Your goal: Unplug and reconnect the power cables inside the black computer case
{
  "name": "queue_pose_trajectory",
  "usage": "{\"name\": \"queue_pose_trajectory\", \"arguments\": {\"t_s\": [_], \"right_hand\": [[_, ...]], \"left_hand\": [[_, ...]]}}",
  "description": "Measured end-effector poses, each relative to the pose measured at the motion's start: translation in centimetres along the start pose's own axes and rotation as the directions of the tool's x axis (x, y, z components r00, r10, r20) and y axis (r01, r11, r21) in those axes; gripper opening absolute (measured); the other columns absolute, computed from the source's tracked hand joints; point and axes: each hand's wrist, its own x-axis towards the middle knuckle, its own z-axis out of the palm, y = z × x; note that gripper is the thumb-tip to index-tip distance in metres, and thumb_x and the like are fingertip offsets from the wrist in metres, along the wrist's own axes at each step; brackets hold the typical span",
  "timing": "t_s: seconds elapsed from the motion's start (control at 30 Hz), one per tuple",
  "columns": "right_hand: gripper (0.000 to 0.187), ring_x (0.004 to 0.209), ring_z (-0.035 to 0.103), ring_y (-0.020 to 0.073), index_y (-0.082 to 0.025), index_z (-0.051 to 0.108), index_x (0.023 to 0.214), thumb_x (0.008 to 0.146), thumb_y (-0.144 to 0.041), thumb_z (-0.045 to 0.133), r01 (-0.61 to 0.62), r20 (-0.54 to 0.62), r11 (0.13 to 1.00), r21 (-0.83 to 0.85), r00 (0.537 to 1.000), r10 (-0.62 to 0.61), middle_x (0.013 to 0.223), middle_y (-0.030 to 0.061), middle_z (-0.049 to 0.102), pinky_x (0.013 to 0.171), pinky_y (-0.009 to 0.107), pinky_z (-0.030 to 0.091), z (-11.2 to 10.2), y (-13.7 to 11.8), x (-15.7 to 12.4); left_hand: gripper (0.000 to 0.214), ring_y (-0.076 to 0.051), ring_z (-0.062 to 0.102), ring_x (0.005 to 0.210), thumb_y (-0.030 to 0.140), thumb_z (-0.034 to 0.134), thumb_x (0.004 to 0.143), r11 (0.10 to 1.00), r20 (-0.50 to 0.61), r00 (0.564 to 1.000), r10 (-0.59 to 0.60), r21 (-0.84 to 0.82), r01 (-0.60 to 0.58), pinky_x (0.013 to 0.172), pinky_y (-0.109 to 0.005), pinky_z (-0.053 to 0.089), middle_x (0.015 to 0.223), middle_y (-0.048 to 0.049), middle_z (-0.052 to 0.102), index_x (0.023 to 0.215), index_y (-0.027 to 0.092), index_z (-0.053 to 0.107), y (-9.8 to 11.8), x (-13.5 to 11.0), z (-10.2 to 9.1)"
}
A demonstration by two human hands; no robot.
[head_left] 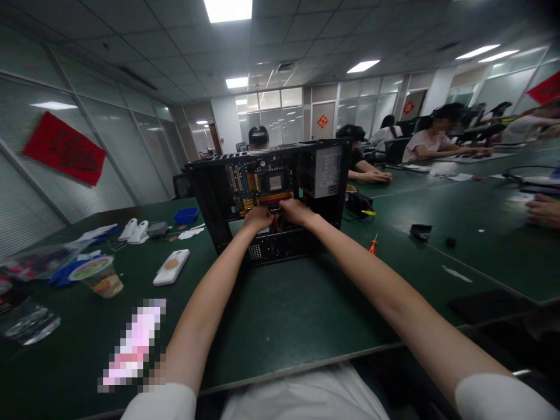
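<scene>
An open black computer case [289, 248] lies on its long edge on the green table, its inside facing me. In it I see the motherboard [238, 184], with a square processor socket area [275, 183], and the power supply [327, 172] at upper right. My left hand [259, 217] is closed at the motherboard's lower edge. Close by on its right, my right hand [297, 211] is closed too, fingertips pinched below the board's long slots. Red and dark cables [279, 223] run between the two hands. What the fingertips hold is too small to make out.
Right of the case lie an orange screwdriver [373, 245] and a black bag-like item [359, 204]. On the left are a white phone-shaped object [172, 267], a plastic cup [100, 277], a blue tray [186, 216] and a clear bottle [28, 318]. Several people sit around.
</scene>
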Motion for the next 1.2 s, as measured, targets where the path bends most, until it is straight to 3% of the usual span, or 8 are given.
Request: {"name": "queue_pose_trajectory", "arguments": {"t_s": [0.33,1.2], "right_hand": [[0.022,0.102,0.068,0.0242,-0.012,0.066,0.111,0.090,-0.016,0.059,-0.065,-0.002,0.998,0.016,0.998,0.065,0.108,0.0156,0.072,0.079,0.025,0.046,-0.03,-0.14,-0.08],[0.020,0.098,0.067,0.0220,-0.013,0.063,0.110,0.090,-0.014,0.058,-0.047,-0.036,0.998,0.049,0.998,0.048,0.105,0.0123,0.072,0.077,0.025,0.044,0.66,0.57,0.04]], "left_hand": [[0.035,-0.024,0.071,0.099,0.049,0.053,0.089,1.000,-0.015,1.000,-0.016,-0.015,0.016,0.083,-0.029,0.054,0.100,-0.0064,0.077,0.098,0.029,0.080,0.25,-0.21,-0.31],[0.038,-0.027,0.070,0.103,0.050,0.051,0.088,1.000,-0.013,1.000,-0.024,-0.017,0.024,0.084,-0.033,0.055,0.104,-0.0080,0.077,0.100,0.028,0.079,0.42,-0.43,-0.57]]}}
